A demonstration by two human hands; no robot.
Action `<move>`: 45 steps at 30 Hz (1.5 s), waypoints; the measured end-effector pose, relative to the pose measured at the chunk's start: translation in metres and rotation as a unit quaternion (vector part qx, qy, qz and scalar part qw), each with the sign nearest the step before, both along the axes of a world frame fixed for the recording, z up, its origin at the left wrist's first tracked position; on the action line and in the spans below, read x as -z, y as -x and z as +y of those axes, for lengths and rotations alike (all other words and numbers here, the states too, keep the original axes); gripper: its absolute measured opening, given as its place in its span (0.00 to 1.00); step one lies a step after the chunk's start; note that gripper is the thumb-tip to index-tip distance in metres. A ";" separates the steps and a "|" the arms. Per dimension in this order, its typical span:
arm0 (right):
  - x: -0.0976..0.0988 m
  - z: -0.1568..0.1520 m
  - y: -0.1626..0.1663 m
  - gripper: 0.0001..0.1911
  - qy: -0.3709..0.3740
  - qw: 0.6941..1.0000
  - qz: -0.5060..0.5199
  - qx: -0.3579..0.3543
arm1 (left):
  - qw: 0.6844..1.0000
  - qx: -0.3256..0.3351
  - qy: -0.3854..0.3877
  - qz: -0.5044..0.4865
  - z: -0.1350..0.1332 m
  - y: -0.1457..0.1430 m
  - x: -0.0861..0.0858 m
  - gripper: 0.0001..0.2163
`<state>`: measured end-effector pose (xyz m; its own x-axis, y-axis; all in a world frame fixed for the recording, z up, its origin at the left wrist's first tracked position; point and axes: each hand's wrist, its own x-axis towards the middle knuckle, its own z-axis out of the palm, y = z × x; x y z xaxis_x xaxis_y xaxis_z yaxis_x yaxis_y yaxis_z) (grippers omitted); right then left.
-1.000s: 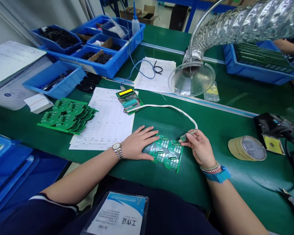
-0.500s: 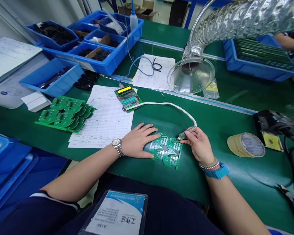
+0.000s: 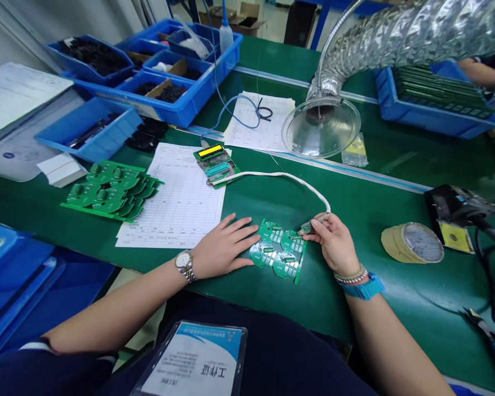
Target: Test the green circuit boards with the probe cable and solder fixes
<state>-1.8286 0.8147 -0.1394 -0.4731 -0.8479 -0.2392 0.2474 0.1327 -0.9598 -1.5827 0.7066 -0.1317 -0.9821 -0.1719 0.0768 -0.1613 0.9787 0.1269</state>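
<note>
A green circuit board panel [image 3: 277,252] lies flat on the green bench between my hands. My left hand [image 3: 220,247] rests with spread fingers at its left edge, the fingertips touching or just beside it. Between thumb and fingers my right hand [image 3: 334,239] pinches a small pin connector [image 3: 311,226], its metal pins at the panel's upper right corner. Whether the pins touch the pads I cannot tell. From the connector a white sleeved cable [image 3: 280,174] arcs to a programmer board [image 3: 217,165] with a lit yellow display and a teal socket.
Stacked green panels [image 3: 111,190] lie on printed sheets [image 3: 169,220] at left, below blue parts bins [image 3: 181,104]. A fume duct hood [image 3: 322,129] hangs ahead. To the right are a yellowish round tin [image 3: 412,243], a soldering iron stand [image 3: 449,203] and pliers [image 3: 484,330]. Another person's arm [image 3: 484,71] shows far right.
My left hand has slid left and slightly towards me, off the panel's surface to its edge. My right hand keeps the connector at the same corner.
</note>
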 end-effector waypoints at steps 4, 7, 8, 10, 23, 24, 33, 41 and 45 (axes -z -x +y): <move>0.000 -0.001 0.000 0.16 -0.001 1.000 0.004 0.000 | 1.000 0.005 0.000 0.016 0.009 -0.007 0.003 0.17; 0.001 -0.001 0.000 0.15 0.004 1.000 0.007 0.000 | 1.000 0.001 -0.005 0.027 0.011 -0.006 0.006 0.15; 0.001 -0.001 0.000 0.15 0.005 1.000 0.007 0.000 | 0.999 0.000 -0.007 0.032 0.011 -0.006 0.007 0.14; 0.001 -0.001 -0.001 0.15 0.006 1.000 0.005 0.000 | 0.999 0.001 -0.009 0.043 0.011 -0.006 0.008 0.14; 0.002 -0.001 0.000 0.14 0.010 1.000 0.006 -0.005 | 0.999 0.029 -0.019 0.020 0.015 0.017 -0.007 0.23; 0.002 -0.001 0.000 0.14 0.011 1.000 0.006 -0.005 | 0.999 0.043 -0.014 0.015 0.017 0.021 -0.006 0.22; 0.002 -0.002 -0.001 0.14 0.016 1.000 0.006 -0.007 | 0.997 0.080 0.011 0.011 0.019 0.035 0.000 0.16; 0.004 -0.002 -0.001 0.14 0.011 1.000 0.017 -0.014 | 0.996 0.085 0.006 -0.011 0.020 0.038 -0.006 0.17; 0.000 0.002 -0.002 0.12 0.032 0.995 0.089 -0.025 | 0.996 0.082 -0.041 -0.006 0.011 0.033 -0.005 0.22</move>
<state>-1.8262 0.8169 -0.1391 -0.4596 -0.8826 -0.0995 0.0665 0.0775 -0.9948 -1.6161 0.7178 -0.1265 -0.9983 -0.0134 0.0568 -0.0013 0.9782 0.2074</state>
